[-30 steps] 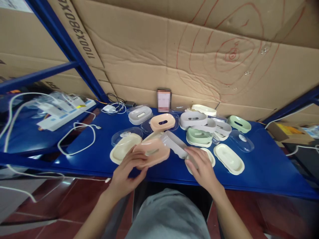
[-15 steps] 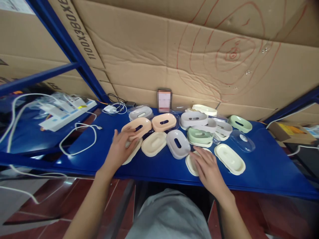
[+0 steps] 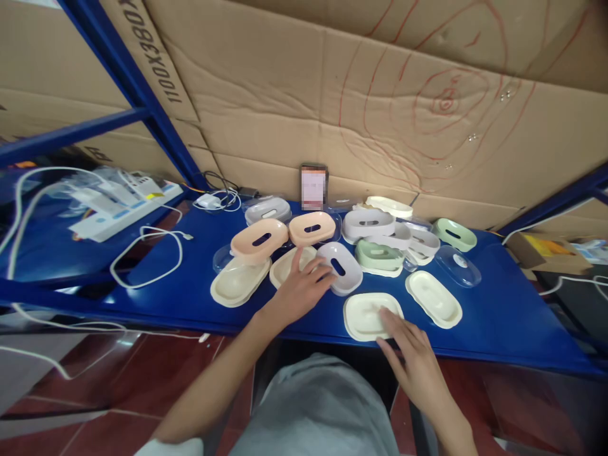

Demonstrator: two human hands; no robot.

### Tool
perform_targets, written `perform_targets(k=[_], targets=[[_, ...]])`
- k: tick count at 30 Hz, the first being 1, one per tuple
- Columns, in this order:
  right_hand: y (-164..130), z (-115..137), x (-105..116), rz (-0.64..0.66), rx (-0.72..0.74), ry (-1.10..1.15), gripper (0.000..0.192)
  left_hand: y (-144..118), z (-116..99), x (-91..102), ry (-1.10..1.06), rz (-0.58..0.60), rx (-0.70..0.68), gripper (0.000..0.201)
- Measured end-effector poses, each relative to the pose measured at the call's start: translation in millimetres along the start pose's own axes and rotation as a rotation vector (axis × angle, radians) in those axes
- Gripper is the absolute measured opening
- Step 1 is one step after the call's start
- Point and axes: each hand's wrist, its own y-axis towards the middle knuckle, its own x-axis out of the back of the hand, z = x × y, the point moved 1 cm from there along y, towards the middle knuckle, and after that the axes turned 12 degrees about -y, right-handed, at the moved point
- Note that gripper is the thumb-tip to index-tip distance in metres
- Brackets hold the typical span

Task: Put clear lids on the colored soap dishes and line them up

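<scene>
Cardboard (image 3: 294, 95) lined the wall behind a blue shelf (image 3: 498, 316) strewn with oval soap-dish parts. At the far left lay a power strip (image 3: 128, 206) and a looping white cable (image 3: 147, 256), well apart from the hands.

A cream tray (image 3: 237, 285) sat near the shelf's front edge, with a peach lid (image 3: 259, 240) just behind it and partly over its far rim. That lid had been in the left hand a second before; half a second back the hand was setting it down, and now it lay released beside a second peach lid (image 3: 312, 228).

The left hand (image 3: 304, 288) had moved right and rested flat, fingers spread, over another cream tray (image 3: 289, 266), its fingertips touching the grey lid (image 3: 339, 267). That grey lid had been held by the right hand a second earlier and now lay on the shelf, slot up.

The right hand (image 3: 413, 354) lay open, fingers loosely spread, its fingertips on the near edge of a cream base (image 3: 368, 315), which had been drawn toward the front edge and turned more square to the person. Neither hand gripped anything, so both lids looked put down and attention seemed to have passed to the trays.

Further right were green lids (image 3: 380, 254), a clear cover (image 3: 458, 265) and one more cream tray (image 3: 433, 297), untouched.
</scene>
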Motion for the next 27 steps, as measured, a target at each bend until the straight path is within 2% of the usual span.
perform_targets(k=[3,6,9,12,15,18,20,24,27], targets=[[-3,10,-7,-0.055,-0.051,0.082,0.067,2,-8,-3.8,-0.103,-0.047,-0.035,0.016],[5,21,-15,-0.114,-0.007,0.172,0.079,-2,-28,-10.9,-0.201,-0.1,-0.058,0.018],[17,22,-17,-0.235,0.022,0.194,0.082,-4,-49,-19.3,-0.247,-0.047,-0.035,0.019],[29,11,-15,-0.236,0.074,0.101,0.07,-5,-59,-21.2,-0.264,0.043,-0.033,0.029],[37,0,-13,-0.148,0.184,0.072,0.051,-13,-56,-16.0,-0.227,0.048,-0.013,0.043],[39,-2,-14,-0.114,0.215,0.113,0.041,-27,-49,-12.6,-0.192,0.017,0.016,0.034],[39,1,-15,-0.105,0.227,0.129,0.041,-38,-45,-13.9,-0.203,0.006,0.016,0.028],[36,2,-14,-0.091,0.251,0.106,0.048,-50,-45,-17.3,-0.223,-0.029,0.002,0.029],[30,-19,-10,-0.128,0.134,0.021,0.053,-55,-47,-14.1,-0.247,-0.055,0.025,0.026]])
